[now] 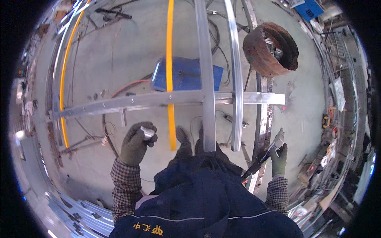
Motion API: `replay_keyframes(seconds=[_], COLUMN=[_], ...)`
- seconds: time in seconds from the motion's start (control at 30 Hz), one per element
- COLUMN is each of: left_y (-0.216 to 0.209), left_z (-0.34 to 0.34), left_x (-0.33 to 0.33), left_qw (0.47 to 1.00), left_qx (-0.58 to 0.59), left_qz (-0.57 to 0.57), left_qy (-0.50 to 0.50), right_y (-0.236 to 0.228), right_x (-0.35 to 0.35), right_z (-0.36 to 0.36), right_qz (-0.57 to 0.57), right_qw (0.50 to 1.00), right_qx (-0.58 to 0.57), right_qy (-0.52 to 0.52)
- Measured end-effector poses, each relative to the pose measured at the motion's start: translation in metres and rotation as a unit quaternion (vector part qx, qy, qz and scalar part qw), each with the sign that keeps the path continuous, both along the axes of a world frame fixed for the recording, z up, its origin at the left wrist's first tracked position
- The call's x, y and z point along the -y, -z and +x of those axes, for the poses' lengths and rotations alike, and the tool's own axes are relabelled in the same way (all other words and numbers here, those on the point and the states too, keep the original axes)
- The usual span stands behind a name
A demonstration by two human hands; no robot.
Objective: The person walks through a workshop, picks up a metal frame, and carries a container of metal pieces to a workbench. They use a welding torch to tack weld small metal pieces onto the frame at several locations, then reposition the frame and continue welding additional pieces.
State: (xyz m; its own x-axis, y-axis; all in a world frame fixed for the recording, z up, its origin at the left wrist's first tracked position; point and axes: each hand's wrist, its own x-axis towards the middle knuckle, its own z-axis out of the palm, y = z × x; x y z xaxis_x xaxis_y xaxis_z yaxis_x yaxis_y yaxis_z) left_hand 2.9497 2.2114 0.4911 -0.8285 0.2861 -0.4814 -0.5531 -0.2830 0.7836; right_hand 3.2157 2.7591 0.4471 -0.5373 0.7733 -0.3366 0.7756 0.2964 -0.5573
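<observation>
As the head view looks down, the left hand (134, 146), gloved, is curled with fingertips pinching a short metal piece (148, 133) over the floor, left of the near yellow bar (170, 71) and clear of the long crosswise bar (135, 100). The gloved right hand (279, 159) is wrapped around a hand tool (278, 141), its tip pointing away from the body; a black cable (254, 166) trails from it toward the person's waist. How each fingertip sits under the gloves, I cannot tell.

To handle both well, I would grip the short metal piece by its sides, leaving its end faces free, and turn it until its edges lie square before it touches anything. A small tab (123, 118) hangs below the crosswise bar near the left hand, so a sleeve or knuckle could knock it. The hand tool calls for a firm wrist, its tip directed away from the left hand, with enough slack in the cable that it does not drag on the dark rail (262, 135) beside it. Two silver bars, the left one (209, 71) and the right one (237, 75), cross between the hands with their ends close to the body; leaning forward could nudge them, so a steady stance matters.
</observation>
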Motion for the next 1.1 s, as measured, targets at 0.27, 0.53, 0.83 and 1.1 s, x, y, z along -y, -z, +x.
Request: replay_keyframes(seconds=[0.27, 0.53, 0.83, 1.1], left_y=[-0.001, 0.032, 0.063, 0.070], left_z=[0.088, 0.103, 0.100, 0.111], left_x=[-0.031, -0.097, -0.134, -0.135], left_qw=[0.975, 0.945, 0.913, 0.931], left_qx=[0.033, 0.084, -0.021, -0.032], left_qz=[0.001, -0.020, -0.247, -0.239], left_qy=[0.220, 0.315, 0.323, 0.272], right_y=[-0.089, -0.072, -0.003, 0.012], right_x=[0.089, 0.222, 0.225, 0.230], right_z=[-0.105, -0.111, -0.096, -0.088], right_qz=[0.053, -0.210, -0.449, -0.519], right_qw=[0.967, 0.906, 0.862, 0.846], right_qx=[-0.190, 0.123, 0.094, 0.029], right_qy=[-0.160, -0.347, -0.216, -0.117])
